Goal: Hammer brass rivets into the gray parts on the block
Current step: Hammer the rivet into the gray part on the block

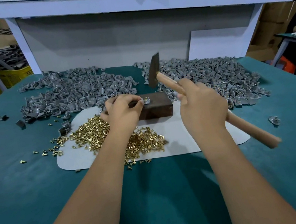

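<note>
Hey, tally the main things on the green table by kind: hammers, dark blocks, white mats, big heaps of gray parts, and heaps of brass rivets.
Hammers: 1, the hammer held by the right hand
Dark blocks: 1, the block
White mats: 1, the mat
Big gray heaps: 2, the left heap and the right heap
Brass rivet heaps: 1, the rivet heap
Total: 6

A teal-covered surface (pixel 31 193) fills the foreground. At its far edge stands a pale grey back panel (pixel 108 42) framed by white uprights, with a white shelf (pixel 129 3) running across above it. A smaller white board (pixel 217 43) leans against the panel on the right. To the left, a yellow crate (pixel 7 76) holds dark scrap. To the right are brown cardboard boxes (pixel 272 20) and another teal-topped table (pixel 295 37). The light is even and soft.
</note>
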